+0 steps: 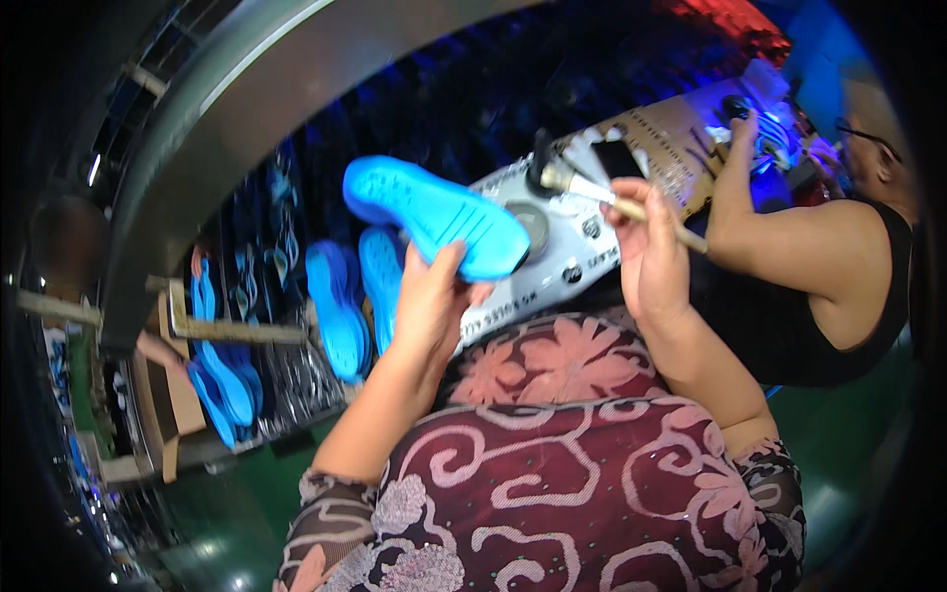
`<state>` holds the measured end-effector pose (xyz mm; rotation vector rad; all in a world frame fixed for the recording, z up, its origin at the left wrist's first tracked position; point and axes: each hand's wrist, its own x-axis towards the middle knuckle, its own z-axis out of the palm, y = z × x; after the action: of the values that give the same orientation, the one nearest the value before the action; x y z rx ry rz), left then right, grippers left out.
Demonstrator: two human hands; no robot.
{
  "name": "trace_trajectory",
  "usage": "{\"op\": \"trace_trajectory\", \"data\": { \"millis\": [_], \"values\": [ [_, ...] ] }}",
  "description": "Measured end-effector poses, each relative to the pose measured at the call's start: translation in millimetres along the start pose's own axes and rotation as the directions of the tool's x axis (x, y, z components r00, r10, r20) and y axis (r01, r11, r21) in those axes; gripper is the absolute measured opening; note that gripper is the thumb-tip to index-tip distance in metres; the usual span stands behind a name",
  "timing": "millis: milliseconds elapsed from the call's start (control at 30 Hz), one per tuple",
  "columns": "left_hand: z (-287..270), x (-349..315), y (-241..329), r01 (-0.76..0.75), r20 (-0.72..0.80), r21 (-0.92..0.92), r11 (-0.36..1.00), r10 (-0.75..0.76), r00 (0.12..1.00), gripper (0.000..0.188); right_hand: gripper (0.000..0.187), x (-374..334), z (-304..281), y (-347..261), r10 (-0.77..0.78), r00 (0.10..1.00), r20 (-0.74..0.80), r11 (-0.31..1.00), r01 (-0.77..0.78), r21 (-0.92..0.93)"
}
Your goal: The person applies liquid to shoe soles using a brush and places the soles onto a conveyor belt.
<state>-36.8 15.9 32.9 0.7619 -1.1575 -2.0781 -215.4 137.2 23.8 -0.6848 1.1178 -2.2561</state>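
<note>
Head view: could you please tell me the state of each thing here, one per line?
Blue shoe sole: held up, tread showing.
Left hand: gripping the sole.
Brush: held, bristles toward the sole.
Right hand: closed on the brush.
Blue soles on the conveyor: lying flat.

Green floor (247,493), grey curved machine housing (197,109), dim blue-lit workshop

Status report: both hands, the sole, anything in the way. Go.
Left hand holds blue shoe sole up. Right hand grips brush beside it. Brush and sole apart; nothing between.
</note>
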Motion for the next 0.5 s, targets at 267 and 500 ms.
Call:
{"op": "trace_trajectory", "data": {
  "millis": [267, 500],
  "values": [
    [15, -22, 64, 0.344, 0.369, 0.154, 0.926, -0.376, 0.85, 0.082, 0.041, -9, -67, 6, 0.161, 0.97, -0.181, 0.938, -0.208, -0.276],
    [279, 158, 110, -0.079, 0.855, 0.288, 0.954, -0.219, 0.469, 0.06, 0.033, 4, -116, -7, 0.191, 0.965, -0.182, 0.921, -0.24, -0.306]
  ]
}}
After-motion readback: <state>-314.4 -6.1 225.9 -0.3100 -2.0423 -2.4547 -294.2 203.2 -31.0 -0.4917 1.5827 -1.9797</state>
